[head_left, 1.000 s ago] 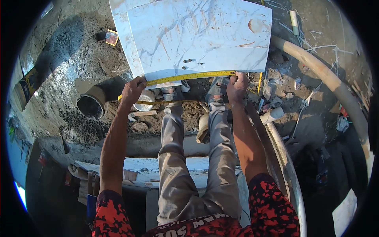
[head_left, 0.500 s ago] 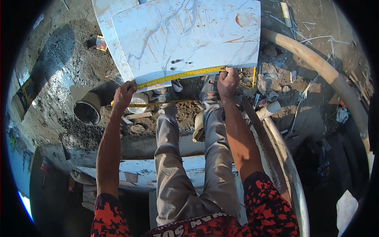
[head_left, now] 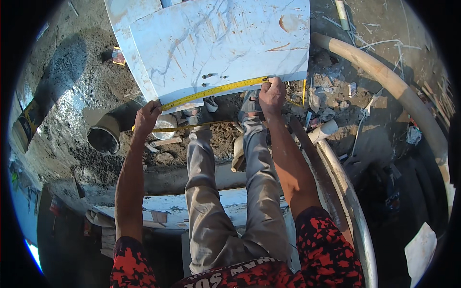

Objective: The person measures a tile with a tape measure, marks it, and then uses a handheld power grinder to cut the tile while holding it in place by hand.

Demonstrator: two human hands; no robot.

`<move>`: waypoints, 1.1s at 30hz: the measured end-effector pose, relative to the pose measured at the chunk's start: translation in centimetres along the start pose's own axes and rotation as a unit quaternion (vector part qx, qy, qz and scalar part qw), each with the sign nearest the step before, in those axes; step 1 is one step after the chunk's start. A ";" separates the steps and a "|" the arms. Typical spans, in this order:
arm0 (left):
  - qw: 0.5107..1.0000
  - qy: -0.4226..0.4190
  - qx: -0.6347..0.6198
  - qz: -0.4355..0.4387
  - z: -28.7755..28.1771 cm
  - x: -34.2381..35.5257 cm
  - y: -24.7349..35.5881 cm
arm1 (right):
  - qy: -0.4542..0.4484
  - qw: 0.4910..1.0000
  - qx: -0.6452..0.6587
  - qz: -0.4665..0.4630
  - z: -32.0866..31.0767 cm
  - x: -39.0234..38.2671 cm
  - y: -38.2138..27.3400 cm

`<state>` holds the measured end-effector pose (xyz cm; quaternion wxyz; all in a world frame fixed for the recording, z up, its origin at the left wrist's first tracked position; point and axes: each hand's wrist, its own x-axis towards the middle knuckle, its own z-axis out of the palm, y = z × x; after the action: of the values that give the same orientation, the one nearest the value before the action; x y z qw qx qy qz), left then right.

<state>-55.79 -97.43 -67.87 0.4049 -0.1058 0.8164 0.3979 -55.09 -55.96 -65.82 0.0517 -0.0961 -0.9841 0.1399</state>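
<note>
Between my two hands a yellow tape measure (head_left: pixel 216 90) is stretched along the near edge of a white, grey-veined marble-look slab (head_left: pixel 225 43). My left hand (head_left: pixel 147 117) is closed on the tape beside the slab's near left corner. At the tape's other end, my right hand (head_left: pixel 272 98) pinches it just off the slab's near edge, toward the right corner. A loose length of the same tape runs back beneath, across my feet. Small dark bits (head_left: pixel 208 76) lie on the slab near the tape.
A round grey pipe or bucket opening (head_left: pixel 103 139) lies in wet mud at left. A long curved pole (head_left: pixel 370 62) and a lower pole (head_left: pixel 343 192) flank the right. Rubble (head_left: pixel 331 98) is strewn beside the slab. A white container (head_left: pixel 164 122) stands near my left foot.
The view has shifted slightly, so the slab and ground sit a little further left and up. Both hands keep their hold on the tape, still stretched along the slab.
</note>
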 end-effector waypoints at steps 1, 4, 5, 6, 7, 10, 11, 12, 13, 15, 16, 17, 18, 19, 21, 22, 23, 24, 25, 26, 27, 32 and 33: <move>1.000 -0.002 0.001 -0.002 0.0 -0.3 -0.2 | -0.005 1.000 0.014 0.020 -0.1 0.0 -0.3; 1.000 -0.015 -0.004 0.011 0.2 0.6 0.6 | 0.014 0.999 0.003 -0.033 0.0 -1.3 1.9; 1.000 -0.015 -0.011 0.013 0.3 0.5 0.5 | -0.017 1.000 0.021 -0.007 0.1 -1.3 2.0; 1.000 -0.017 -0.009 0.009 0.3 0.3 0.2 | -0.020 1.000 0.022 -0.005 0.2 -0.8 1.4; 1.000 -0.010 -0.009 0.015 0.3 0.1 0.0 | -0.030 0.999 0.013 0.007 0.3 -0.2 0.8; 0.999 0.006 -0.020 0.030 0.3 0.1 -0.1 | -0.027 1.000 0.004 0.012 0.2 0.0 0.7; 0.999 0.009 -0.028 0.034 0.4 0.0 -0.1 | -0.032 0.999 0.018 0.003 -0.2 -0.8 0.8; 0.999 0.010 -0.029 0.034 0.4 0.0 -0.1 | -0.037 0.999 0.031 -0.006 -0.4 -1.3 1.0; 0.999 0.010 -0.020 0.031 0.3 0.1 -0.2 | -0.050 0.999 0.022 -0.001 -0.4 -1.6 1.2; 0.999 0.012 -0.011 0.028 0.3 0.2 0.1 | -0.036 0.999 0.016 -0.007 -0.1 0.4 0.9; 1.000 0.000 -0.021 0.018 0.5 0.3 0.5 | -0.023 1.000 0.009 -0.011 -0.1 1.4 0.7; 1.000 -0.011 -0.028 0.007 0.1 0.2 0.7 | -0.042 0.999 -0.018 0.028 -0.2 2.2 -0.2; 1.000 -0.010 -0.027 0.007 0.1 0.1 0.3 | -0.041 0.999 -0.016 0.028 -0.2 1.6 0.1; 1.000 -0.007 -0.020 0.008 0.4 -0.1 -0.1 | -0.066 0.997 -0.008 0.033 -0.5 0.3 0.5; 1.000 0.002 0.025 0.002 0.0 -0.2 0.0 | -0.123 0.991 -0.027 0.044 -1.6 -2.1 0.4; 1.000 0.003 0.023 0.005 0.2 -0.6 0.7 | -0.142 0.987 -0.027 0.071 -2.5 -4.0 1.1; 0.999 -0.008 0.047 0.001 0.3 -1.2 1.4 | -0.159 0.982 -0.023 0.097 -3.1 -5.3 1.6; 0.997 -0.020 0.073 -0.007 0.6 -2.2 1.7 | -0.159 0.982 -0.021 0.097 -3.9 -6.2 1.4; 0.997 -0.035 0.063 -0.012 0.9 -3.4 2.0 | -0.160 0.970 0.035 0.182 -4.6 -7.1 1.2; 0.998 -0.050 0.025 0.000 0.9 -4.9 1.2 | -0.160 0.946 0.093 0.265 -5.2 -8.1 0.5; 0.997 -0.078 0.003 0.015 1.4 -6.2 1.4 | -0.158 0.946 0.089 0.267 -6.0 -9.3 0.7; 0.988 -0.153 -0.007 0.037 4.4 -13.4 6.4 | -0.123 0.525 0.531 0.653 -11.1 -13.6 -2.8; 0.984 -0.177 -0.010 0.022 5.1 -14.1 8.5 | -0.119 0.526 0.530 0.655 -12.6 -14.2 -3.8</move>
<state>-47.84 -90.16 -54.39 0.5333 -0.0199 0.7301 0.4269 -40.28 -59.06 -53.77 -0.1305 -0.6506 -0.3867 0.6404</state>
